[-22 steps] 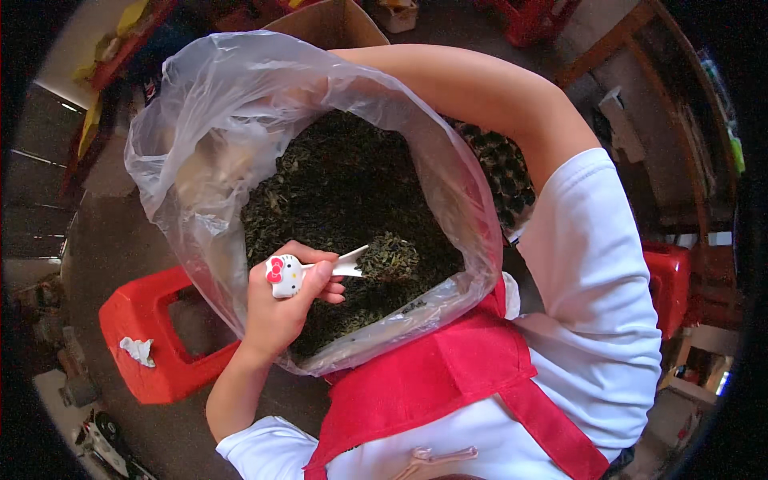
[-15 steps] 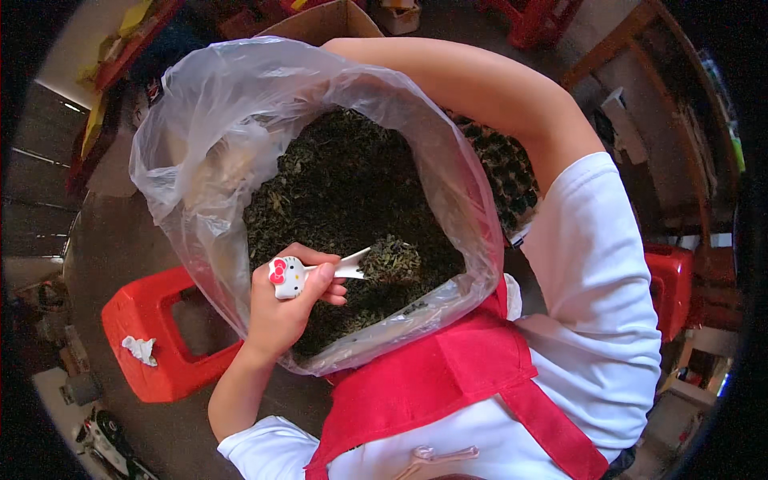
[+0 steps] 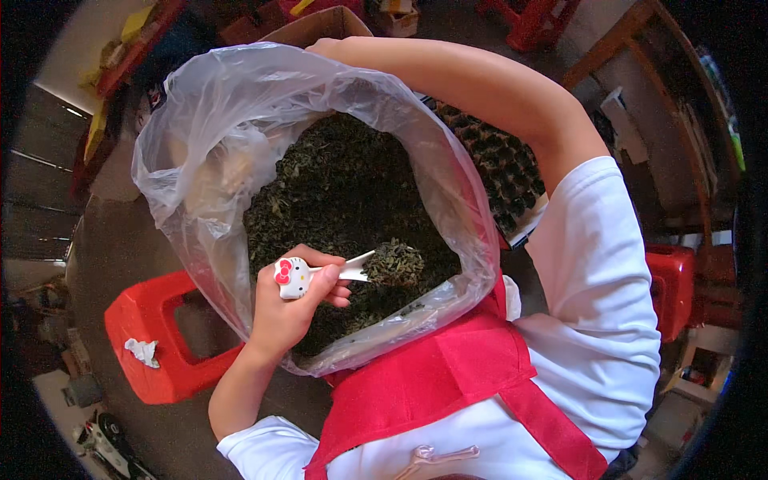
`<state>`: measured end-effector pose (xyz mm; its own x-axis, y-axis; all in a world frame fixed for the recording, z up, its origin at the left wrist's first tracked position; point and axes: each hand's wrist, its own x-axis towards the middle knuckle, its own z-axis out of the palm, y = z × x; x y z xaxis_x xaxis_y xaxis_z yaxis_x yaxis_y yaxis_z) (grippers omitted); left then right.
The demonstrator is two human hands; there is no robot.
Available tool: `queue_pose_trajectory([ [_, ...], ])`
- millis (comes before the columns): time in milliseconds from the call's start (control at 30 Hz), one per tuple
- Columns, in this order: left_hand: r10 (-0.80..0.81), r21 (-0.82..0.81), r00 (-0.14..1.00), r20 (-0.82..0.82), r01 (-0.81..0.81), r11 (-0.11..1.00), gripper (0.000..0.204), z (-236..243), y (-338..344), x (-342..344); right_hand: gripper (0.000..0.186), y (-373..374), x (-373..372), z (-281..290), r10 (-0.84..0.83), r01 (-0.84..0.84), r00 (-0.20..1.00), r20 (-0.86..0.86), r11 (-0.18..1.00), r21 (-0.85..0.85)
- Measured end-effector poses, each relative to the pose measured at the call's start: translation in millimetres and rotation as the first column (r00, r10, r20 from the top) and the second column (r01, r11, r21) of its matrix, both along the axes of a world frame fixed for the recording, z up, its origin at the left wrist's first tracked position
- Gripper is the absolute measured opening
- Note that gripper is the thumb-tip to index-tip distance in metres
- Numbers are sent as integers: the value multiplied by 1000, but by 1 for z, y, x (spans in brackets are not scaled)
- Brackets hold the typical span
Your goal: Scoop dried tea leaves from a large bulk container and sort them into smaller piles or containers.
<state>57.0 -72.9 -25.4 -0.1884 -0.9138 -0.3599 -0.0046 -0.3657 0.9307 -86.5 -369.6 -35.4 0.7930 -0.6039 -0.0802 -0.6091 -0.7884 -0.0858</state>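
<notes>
A large clear plastic bag (image 3: 228, 88) stands wide open in front of me, filled with dark green dried leaves (image 3: 344, 176) that look like loose tea. Inside its near part, my left hand (image 3: 292, 308) pinches a white spoon (image 3: 357, 267) whose handle ends in a white cat's head with a red bow. A heaped clump of leaves (image 3: 396, 264) sits on the spoon's bowl. My right arm curves round the bag's right and far side; my right hand (image 3: 330, 46) is at the far rim, its fingers hidden behind the plastic.
A tray with rows of dark round cells (image 3: 496, 164) stands right of the bag, partly under my right arm. A red plastic stool (image 3: 144, 320) with a crumpled white scrap (image 3: 142, 352) is at the left. Behind the bag is a cardboard box (image 3: 328, 26).
The loaded spoon stands out more clearly above the leaves, moved slightly right with my left hand. My right hand has slid a little left along the far rim, uncovering more of the tray.
</notes>
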Motion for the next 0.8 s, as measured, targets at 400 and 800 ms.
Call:
queue_pose_trajectory([
  [400, 73, -58, 997, -22, -74, 996, 16, -3, 13, 4, 9, 68, -117, 109, 130, -159, 493, 860, 986, -58],
  [800, 287, -206, 955, 74, -267, 942, 14, -11, 31, 3, 27, 171, -160, 67, 359, -395, 679, 640, 914, -93],
])
